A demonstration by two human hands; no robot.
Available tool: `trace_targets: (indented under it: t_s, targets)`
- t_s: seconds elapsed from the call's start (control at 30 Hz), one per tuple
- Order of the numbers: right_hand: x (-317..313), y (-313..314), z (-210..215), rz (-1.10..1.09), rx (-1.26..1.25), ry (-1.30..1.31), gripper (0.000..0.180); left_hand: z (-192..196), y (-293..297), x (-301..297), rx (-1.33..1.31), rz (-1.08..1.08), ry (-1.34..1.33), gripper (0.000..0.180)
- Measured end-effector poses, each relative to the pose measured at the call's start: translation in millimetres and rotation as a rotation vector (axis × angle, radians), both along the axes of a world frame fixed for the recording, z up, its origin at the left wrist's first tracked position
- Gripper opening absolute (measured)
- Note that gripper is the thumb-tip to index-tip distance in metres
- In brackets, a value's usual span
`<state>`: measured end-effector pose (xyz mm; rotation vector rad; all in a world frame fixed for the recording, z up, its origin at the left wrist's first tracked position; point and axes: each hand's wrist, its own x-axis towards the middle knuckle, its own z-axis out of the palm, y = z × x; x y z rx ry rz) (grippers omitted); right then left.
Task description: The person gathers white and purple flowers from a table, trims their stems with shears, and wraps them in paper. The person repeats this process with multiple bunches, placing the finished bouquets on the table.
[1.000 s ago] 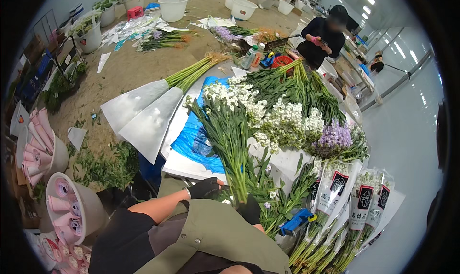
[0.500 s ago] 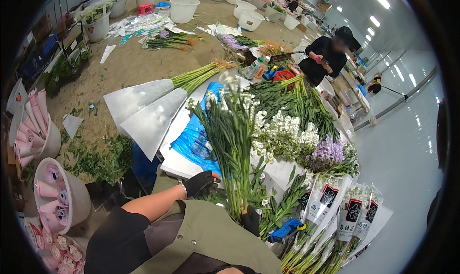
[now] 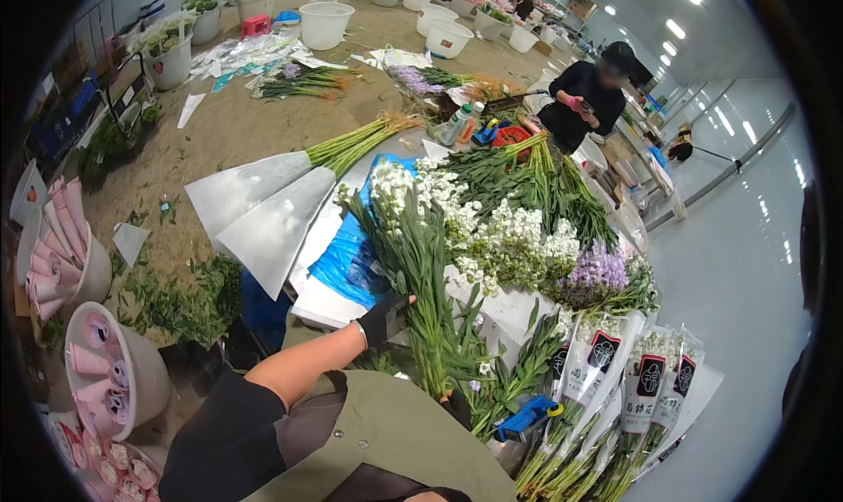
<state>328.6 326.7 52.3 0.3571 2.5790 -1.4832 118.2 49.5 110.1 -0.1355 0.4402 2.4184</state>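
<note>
A bunch of white-flowered stems (image 3: 423,282) with long green leaves stands tilted in front of me, its blooms facing away. My right hand (image 3: 457,407), in a black fingerless glove, is closed round the lower stems and mostly hidden by them and my vest. Higher up, my left hand (image 3: 385,321), gloved the same way, grips the bunch's left side; some of its fingers are hidden behind the leaves. Beneath the bunch lie blue plastic film (image 3: 349,260) and white sheets. More white flowers (image 3: 514,238) and purple ones (image 3: 599,267) lie to the right.
Two paper-wrapped bunches (image 3: 277,216) lie at the left. Sleeved bouquets (image 3: 606,361) and a blue tape dispenser (image 3: 527,418) are at near right. A bucket of pink rolls (image 3: 145,370) stands on the left floor. Across the table, another person (image 3: 584,98) holds a small object.
My left hand has moved up and right, from beside the bunch onto its stems. The bunch's flower heads have swung left and away, now lying lower over the blue film.
</note>
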Motion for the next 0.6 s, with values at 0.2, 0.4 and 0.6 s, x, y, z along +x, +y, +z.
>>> trace_targets:
  t_s: [0.2, 0.4, 0.6]
  targets:
    - [15, 6, -25, -0.05, -0.116, 0.238, 0.016, 32, 6, 19, -0.044, -0.1, 0.103, 0.038]
    - [20, -21, 34, -0.061, -0.227, 0.187, 0.014, 50, 18, 12, 0.185, -0.228, 0.427, 0.047]
    - [20, -26, 63, -0.202, -0.143, 0.288, 0.018, 70, 36, -3, 0.542, -0.095, 0.047, 0.069]
